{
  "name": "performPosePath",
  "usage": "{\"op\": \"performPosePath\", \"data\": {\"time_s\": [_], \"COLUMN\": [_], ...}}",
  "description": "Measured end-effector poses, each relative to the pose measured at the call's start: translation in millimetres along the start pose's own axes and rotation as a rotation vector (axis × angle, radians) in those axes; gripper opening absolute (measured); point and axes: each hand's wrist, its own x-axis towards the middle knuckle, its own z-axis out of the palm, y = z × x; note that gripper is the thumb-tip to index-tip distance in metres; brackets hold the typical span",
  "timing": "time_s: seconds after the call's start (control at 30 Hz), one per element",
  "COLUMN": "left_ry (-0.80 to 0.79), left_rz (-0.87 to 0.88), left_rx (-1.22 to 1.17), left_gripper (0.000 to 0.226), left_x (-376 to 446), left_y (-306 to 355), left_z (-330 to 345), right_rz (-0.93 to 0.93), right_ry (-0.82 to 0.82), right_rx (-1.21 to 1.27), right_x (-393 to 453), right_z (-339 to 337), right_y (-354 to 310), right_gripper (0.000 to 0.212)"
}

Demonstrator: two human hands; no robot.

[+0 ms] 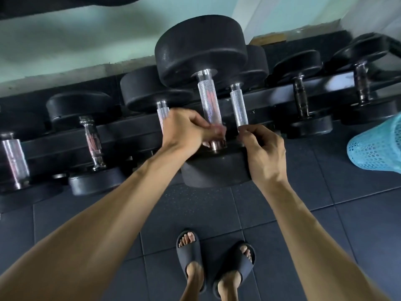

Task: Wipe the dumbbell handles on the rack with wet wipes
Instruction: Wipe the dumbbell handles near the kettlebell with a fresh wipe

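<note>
A black rack (134, 124) holds a row of black dumbbells with chrome handles. The large central dumbbell (199, 51) has a knurled handle (208, 101). My left hand (186, 129) grips the lower end of that handle, and its fingers are blurred. The neighbouring knurled handle (238, 107) lies just to the right. My right hand (263, 148) has curled fingers, with thumb and forefinger pinching at that handle's lower end. I see no wet wipe in either hand; one may be hidden under the fingers.
More dumbbells sit left (91, 137) and right (300, 98) on the rack. A blue mesh basket (375, 146) stands on the floor at the right edge. Dark rubber floor tiles (325, 224) lie below, with my feet in dark slides (191, 255). A pale green wall (86, 40) is behind.
</note>
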Motion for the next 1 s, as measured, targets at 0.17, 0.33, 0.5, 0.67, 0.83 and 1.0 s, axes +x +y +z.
{"op": "performPosePath", "data": {"time_s": [0.17,0.33,0.5,0.67,0.83,1.0], "left_ry": [0.094,0.048,0.211,0.105,0.248,0.242], "left_rz": [0.057,-0.024,0.032,-0.098,-0.072,-0.060], "left_rx": [-0.174,-0.022,-0.157,-0.159,-0.303,-0.241], "left_gripper": [0.019,0.033,0.031,0.028,0.028,0.033], "left_x": [5.0,-8.9,12.5,-1.6,7.7,25.8], "left_y": [23.1,6.1,24.4,11.1,22.0,30.2], "left_z": [1.8,8.1,5.9,11.0,11.2,4.3], "right_rz": [0.010,0.017,0.021,0.022,0.027,0.025], "right_ry": [0.013,0.025,-0.008,-0.017,-0.030,-0.042], "right_rx": [0.012,0.011,0.028,0.029,0.035,0.029], "right_x": [-0.8,-0.1,-2.9,-2.4,-2.7,-1.1], "right_z": [1.1,1.3,-0.1,-1.4,-1.4,-0.5], "right_y": [1.0,0.5,3.2,1.5,2.0,6.4], "right_gripper": [0.023,0.014,0.028,0.019,0.016,0.024]}}
